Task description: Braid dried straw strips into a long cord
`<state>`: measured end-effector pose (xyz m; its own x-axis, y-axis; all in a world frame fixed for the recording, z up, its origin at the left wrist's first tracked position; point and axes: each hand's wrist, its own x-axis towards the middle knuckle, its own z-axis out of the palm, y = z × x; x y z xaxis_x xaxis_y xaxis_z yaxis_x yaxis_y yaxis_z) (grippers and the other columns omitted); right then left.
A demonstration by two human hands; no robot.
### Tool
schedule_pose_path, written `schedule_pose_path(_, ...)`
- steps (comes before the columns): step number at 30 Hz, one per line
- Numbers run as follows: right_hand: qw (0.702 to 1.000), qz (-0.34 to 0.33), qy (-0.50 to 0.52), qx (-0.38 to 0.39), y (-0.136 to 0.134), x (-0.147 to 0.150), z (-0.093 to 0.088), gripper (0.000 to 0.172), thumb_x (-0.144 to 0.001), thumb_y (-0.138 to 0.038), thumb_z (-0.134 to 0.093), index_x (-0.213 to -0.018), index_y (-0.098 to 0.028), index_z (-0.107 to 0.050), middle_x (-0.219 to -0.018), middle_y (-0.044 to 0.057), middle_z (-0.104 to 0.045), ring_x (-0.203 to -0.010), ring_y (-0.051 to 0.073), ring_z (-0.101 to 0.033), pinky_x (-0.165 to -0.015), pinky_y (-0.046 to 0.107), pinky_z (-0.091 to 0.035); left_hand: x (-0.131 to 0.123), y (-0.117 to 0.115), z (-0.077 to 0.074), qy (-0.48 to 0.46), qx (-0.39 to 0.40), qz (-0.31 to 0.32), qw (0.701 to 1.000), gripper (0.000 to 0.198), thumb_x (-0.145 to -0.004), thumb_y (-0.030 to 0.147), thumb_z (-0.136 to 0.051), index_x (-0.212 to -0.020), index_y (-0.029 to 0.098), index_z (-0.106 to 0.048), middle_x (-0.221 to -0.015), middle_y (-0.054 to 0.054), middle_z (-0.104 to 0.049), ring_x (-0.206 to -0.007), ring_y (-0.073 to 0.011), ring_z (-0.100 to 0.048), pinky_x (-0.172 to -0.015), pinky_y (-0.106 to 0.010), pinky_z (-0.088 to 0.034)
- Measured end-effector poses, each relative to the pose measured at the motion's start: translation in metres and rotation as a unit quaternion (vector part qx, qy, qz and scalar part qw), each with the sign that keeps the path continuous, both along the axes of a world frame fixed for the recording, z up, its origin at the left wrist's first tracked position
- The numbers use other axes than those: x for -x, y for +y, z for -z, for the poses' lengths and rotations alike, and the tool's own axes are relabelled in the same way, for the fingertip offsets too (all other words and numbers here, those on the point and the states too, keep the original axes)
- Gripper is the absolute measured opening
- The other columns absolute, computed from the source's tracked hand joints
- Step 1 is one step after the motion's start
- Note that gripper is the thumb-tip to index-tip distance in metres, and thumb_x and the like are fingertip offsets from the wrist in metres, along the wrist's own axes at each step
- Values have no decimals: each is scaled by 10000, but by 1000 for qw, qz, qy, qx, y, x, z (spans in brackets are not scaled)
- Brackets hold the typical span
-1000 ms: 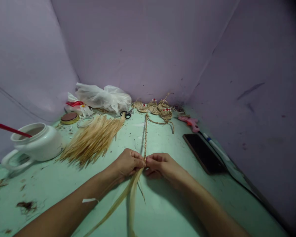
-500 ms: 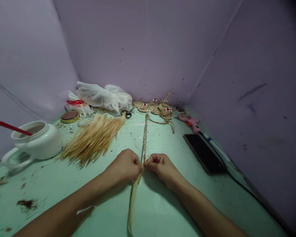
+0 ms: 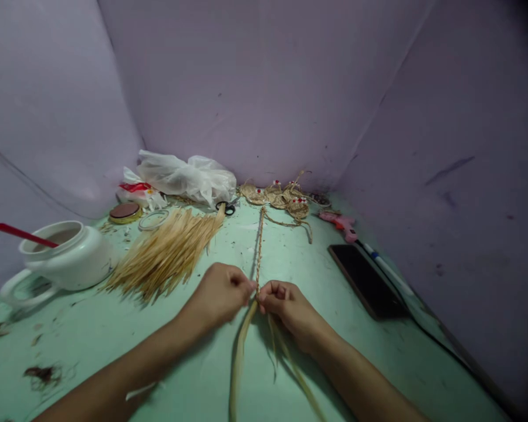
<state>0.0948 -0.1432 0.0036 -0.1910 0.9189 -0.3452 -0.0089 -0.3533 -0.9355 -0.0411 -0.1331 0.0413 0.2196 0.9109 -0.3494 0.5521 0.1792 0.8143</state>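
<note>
A thin braid (image 3: 259,252) of straw-coloured fibre runs towards me along the green table. My right hand (image 3: 290,308) is closed, thumb and forefinger pinching the braid's near end. My left hand (image 3: 223,291) is curled closed as well, its fingertips pressed against the braid's left edge slightly farther up; what lies between them is partly hidden. From the near end, a flat loose strand (image 3: 240,357) trails down on the left. Other loose strands (image 3: 297,366) hang out beneath my right hand.
To the left lie a bundle of dry fibre strips (image 3: 167,252) and a white mug (image 3: 77,258) with a red handle sticking out. Scissors (image 3: 229,207), a plastic bag (image 3: 189,176) and beaded woven pieces (image 3: 281,196) sit at the back. A phone (image 3: 365,281) and pink glue gun (image 3: 341,224) lie right.
My left fingers have shifted slightly up the braid. Right-side strands now spread out below my right hand, apart from the left strand. The view has tilted a little.
</note>
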Motion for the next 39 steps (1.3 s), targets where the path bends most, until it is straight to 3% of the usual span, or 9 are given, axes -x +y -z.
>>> schedule_pose_path(2,1000,-13,6,-3,1,-1,-1,79,-613,-180,-541,-570,-132,-496,-443,-46,-444,-376,28,-295,-407,191,-186,3,7,0,-75,81,-43,993,185,-643,272,-505,-709,119,-584,-437,35,-477,-310,-59,-362,-323,-181,-227)
schedule_pose_path(6,999,-35,18,-24,4,-3,0,62,-602,-166,-546,-608,-133,-493,-485,-18,-510,-441,62,-430,-456,191,-276,0,10,12,-208,217,26,953,180,-607,276,-554,-617,97,-559,-491,-6,-528,-326,-50,-403,-311,-167,-259)
schedule_pose_path(12,982,-83,-131,-105,8,-10,6,47,-616,-173,-541,-603,-141,-509,-516,-10,-530,-461,69,-412,-440,191,-276,-7,11,25,-51,138,-1,989,100,-566,160,-466,-468,139,-464,-325,40,-391,-268,-64,-325,-303,-187,-201)
schedule_pose_path(16,921,-77,-313,-218,-1,-14,-3,126,-674,-235,-512,-621,-157,-596,-543,11,-567,-484,91,-422,-454,216,-252,-8,13,32,15,29,10,999,68,-514,130,-441,-450,139,-461,-330,64,-316,-324,-47,-273,-347,-195,-157)
schedule_pose_path(19,891,-65,-393,-217,-8,-13,-12,150,-670,-246,-522,-599,-167,-627,-530,36,-585,-466,105,-428,-457,238,-221,-9,11,36,30,-17,20,999,97,-507,144,-459,-412,136,-445,-353,64,-274,-373,-42,-241,-368,-200,-142)
schedule_pose_path(23,886,-71,-415,-196,-18,-8,-16,160,-670,-233,-507,-565,-173,-612,-488,41,-567,-429,107,-417,-448,247,-190,-13,8,35,-17,27,2,999,95,-513,155,-451,-419,147,-438,-332,60,-300,-336,-46,-246,-350,-198,-151)
schedule_pose_path(30,817,-153,-453,-323,-35,5,-12,170,-677,-148,-441,-629,-158,-604,-625,70,-603,-508,127,-476,-481,255,-220,-13,4,27,-140,130,-23,981,83,-529,172,-443,-451,150,-460,-304,51,-355,-254,-54,-264,-294,-189,-142)
schedule_pose_path(34,843,-167,-409,-307,-26,-6,-15,129,-672,-182,-495,-600,-163,-600,-588,42,-593,-512,119,-472,-486,248,-233,-10,5,24,-180,119,-14,976,51,-470,102,-442,-450,125,-483,-299,60,-354,-272,-29,-245,-313,-179,-141)
schedule_pose_path(39,965,3,-215,-147,-2,-22,-19,172,-698,-308,-522,-650,-150,-568,-571,18,-550,-524,108,-471,-490,225,-307,-7,7,19,-188,131,-1,973,30,-496,146,-502,-482,119,-505,-326,60,-367,-289,-26,-239,-332,-188,-134)
